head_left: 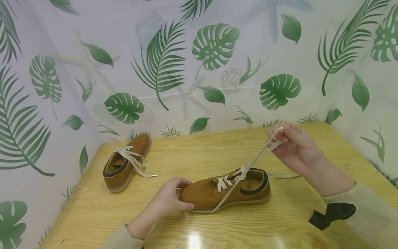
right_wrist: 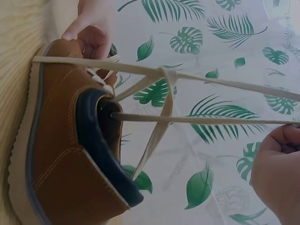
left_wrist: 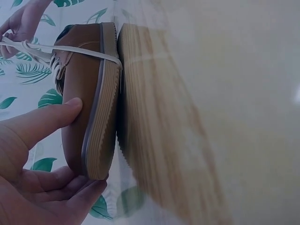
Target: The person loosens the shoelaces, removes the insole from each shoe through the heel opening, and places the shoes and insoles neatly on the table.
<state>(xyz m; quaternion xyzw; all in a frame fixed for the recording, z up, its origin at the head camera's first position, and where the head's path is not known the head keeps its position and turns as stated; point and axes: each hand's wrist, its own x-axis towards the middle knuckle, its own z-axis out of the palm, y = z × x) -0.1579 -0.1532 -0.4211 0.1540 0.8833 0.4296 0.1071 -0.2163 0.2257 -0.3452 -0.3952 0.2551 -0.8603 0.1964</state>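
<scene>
A brown lace-up shoe [head_left: 199, 193] rests upright on the wooden table, its toe pointing left. My left hand [head_left: 169, 196] grips the toe, thumb on the near side and fingers around the front and far side. My right hand [head_left: 295, 147], raised above and right of the heel, pinches the cream shoelace [head_left: 261, 153]. Pulled taut, two strands run from the shoe up to the fingers, crossing in a loop [right_wrist: 166, 86] over the opening. One strand also passes down the near side to the sole's edge. Another lace strand [head_left: 283, 175] lies on the table behind the heel.
A second brown shoe [head_left: 113, 181] sits at the table's left back, its lace trailing over the side. A leaf-printed sheet [head_left: 174, 114] encloses the wooden table [head_left: 186, 154] at the back and sides. A black device [head_left: 334, 212] is attached at the right sleeve.
</scene>
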